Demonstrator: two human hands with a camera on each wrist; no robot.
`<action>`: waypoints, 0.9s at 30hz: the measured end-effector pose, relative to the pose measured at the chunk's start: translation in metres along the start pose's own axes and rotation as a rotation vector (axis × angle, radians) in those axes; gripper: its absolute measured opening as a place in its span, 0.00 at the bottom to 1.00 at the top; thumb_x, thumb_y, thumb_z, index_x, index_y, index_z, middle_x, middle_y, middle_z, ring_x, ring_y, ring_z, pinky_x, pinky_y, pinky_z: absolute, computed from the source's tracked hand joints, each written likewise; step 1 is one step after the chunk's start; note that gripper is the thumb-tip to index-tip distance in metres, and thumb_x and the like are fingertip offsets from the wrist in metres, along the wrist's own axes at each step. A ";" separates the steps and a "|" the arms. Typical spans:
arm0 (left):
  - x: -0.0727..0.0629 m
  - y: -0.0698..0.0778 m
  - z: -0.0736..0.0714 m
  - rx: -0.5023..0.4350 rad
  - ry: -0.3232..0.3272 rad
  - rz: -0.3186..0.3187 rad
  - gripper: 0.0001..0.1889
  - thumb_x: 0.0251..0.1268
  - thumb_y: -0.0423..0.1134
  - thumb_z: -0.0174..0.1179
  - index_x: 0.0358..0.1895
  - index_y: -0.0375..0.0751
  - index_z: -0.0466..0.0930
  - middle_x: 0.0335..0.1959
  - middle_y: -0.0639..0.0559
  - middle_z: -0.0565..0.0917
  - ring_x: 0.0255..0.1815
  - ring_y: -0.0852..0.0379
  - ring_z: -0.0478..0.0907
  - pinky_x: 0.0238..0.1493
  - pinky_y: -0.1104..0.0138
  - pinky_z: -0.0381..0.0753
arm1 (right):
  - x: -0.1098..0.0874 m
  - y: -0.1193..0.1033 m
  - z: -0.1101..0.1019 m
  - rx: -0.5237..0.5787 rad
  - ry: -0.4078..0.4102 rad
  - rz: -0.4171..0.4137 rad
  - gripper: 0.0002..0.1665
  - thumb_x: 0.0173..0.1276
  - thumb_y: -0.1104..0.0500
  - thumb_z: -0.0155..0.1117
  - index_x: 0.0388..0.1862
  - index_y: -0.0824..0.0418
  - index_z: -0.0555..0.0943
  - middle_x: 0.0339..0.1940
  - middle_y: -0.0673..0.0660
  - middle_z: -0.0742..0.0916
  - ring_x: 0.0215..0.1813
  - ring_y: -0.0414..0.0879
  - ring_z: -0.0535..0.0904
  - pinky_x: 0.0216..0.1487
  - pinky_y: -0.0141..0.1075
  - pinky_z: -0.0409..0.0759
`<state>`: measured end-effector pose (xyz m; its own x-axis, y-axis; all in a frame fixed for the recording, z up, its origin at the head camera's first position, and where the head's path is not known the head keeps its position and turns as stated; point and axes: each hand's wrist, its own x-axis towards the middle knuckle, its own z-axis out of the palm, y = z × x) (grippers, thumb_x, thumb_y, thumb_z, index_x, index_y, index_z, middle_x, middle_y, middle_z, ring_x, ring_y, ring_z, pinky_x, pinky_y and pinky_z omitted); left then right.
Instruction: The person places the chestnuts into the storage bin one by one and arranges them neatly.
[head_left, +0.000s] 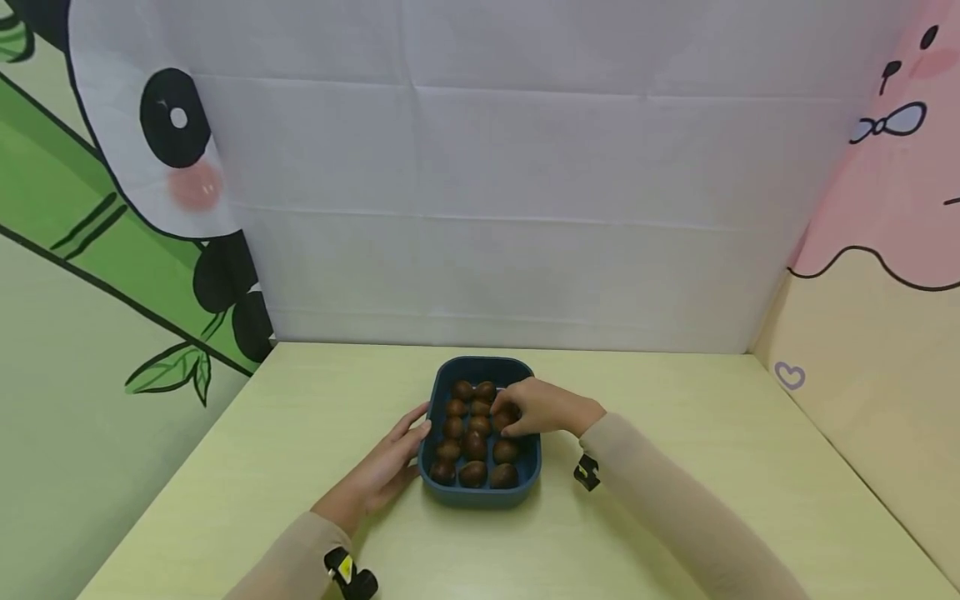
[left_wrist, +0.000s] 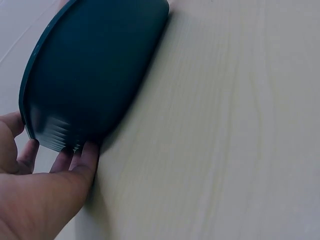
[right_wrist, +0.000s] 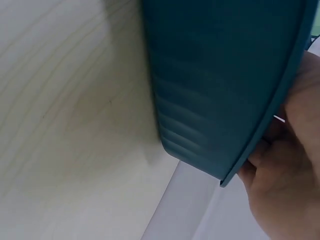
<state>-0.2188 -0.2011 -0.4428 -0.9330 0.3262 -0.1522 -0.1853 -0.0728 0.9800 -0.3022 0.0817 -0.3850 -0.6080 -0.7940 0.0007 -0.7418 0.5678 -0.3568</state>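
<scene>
A dark blue-green plastic box [head_left: 480, 500] with rounded corners stands on the table. Inside lie several glossy brown egg-shaped things [head_left: 472, 474] in rough rows; their exact kind is unclear. My left hand [head_left: 390, 462] rests against the box's left outer wall, fingers spread along it, as the left wrist view also shows on the box's side [left_wrist: 90, 75]. Over the right rim reaches my right hand [head_left: 546, 406], thumb and fingers pinching a brown egg-shaped thing [head_left: 506, 416] in the right column. The box wall [right_wrist: 215, 90] hides those fingertips in the right wrist view.
The pale wood-grain table [head_left: 652, 425] extends around the box. Behind it hangs a creased white sheet [head_left: 510, 208]. Painted walls flank the table, a panda figure [head_left: 150, 125] at left and a pink figure [head_left: 892, 200] at right.
</scene>
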 end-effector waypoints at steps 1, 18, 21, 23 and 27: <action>0.000 0.000 0.000 -0.002 0.000 0.000 0.34 0.81 0.52 0.47 0.81 0.53 0.44 0.75 0.34 0.61 0.75 0.40 0.59 0.72 0.46 0.57 | 0.000 0.000 0.001 0.001 0.001 -0.002 0.16 0.66 0.57 0.72 0.52 0.56 0.85 0.44 0.47 0.86 0.42 0.39 0.79 0.46 0.34 0.78; 0.001 -0.001 0.000 -0.021 0.005 -0.003 0.33 0.81 0.51 0.47 0.81 0.54 0.46 0.76 0.36 0.60 0.75 0.41 0.58 0.72 0.45 0.57 | 0.003 0.000 0.005 -0.010 -0.033 0.037 0.14 0.69 0.58 0.68 0.53 0.57 0.87 0.45 0.48 0.88 0.44 0.40 0.82 0.48 0.34 0.79; 0.000 0.000 0.000 -0.022 0.005 -0.005 0.33 0.81 0.51 0.47 0.81 0.55 0.46 0.76 0.36 0.61 0.75 0.41 0.59 0.72 0.45 0.57 | 0.002 0.000 0.005 0.000 -0.028 0.029 0.15 0.69 0.58 0.69 0.53 0.58 0.86 0.46 0.50 0.88 0.46 0.42 0.82 0.49 0.35 0.79; 0.000 0.000 0.000 -0.022 0.006 -0.006 0.33 0.81 0.51 0.47 0.81 0.54 0.46 0.76 0.35 0.61 0.75 0.41 0.59 0.72 0.45 0.56 | 0.002 0.001 0.006 0.004 -0.023 0.021 0.16 0.69 0.57 0.69 0.54 0.58 0.86 0.47 0.51 0.88 0.46 0.43 0.82 0.49 0.35 0.79; 0.000 0.000 0.000 -0.020 0.005 -0.005 0.33 0.81 0.51 0.48 0.81 0.54 0.46 0.75 0.35 0.61 0.75 0.41 0.59 0.72 0.45 0.56 | 0.002 0.001 0.007 0.009 -0.002 -0.006 0.16 0.70 0.57 0.67 0.55 0.59 0.85 0.48 0.53 0.87 0.47 0.45 0.82 0.50 0.37 0.79</action>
<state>-0.2184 -0.2010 -0.4429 -0.9335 0.3220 -0.1579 -0.1962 -0.0900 0.9764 -0.3023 0.0798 -0.3917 -0.6028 -0.7979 0.0013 -0.7430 0.5607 -0.3654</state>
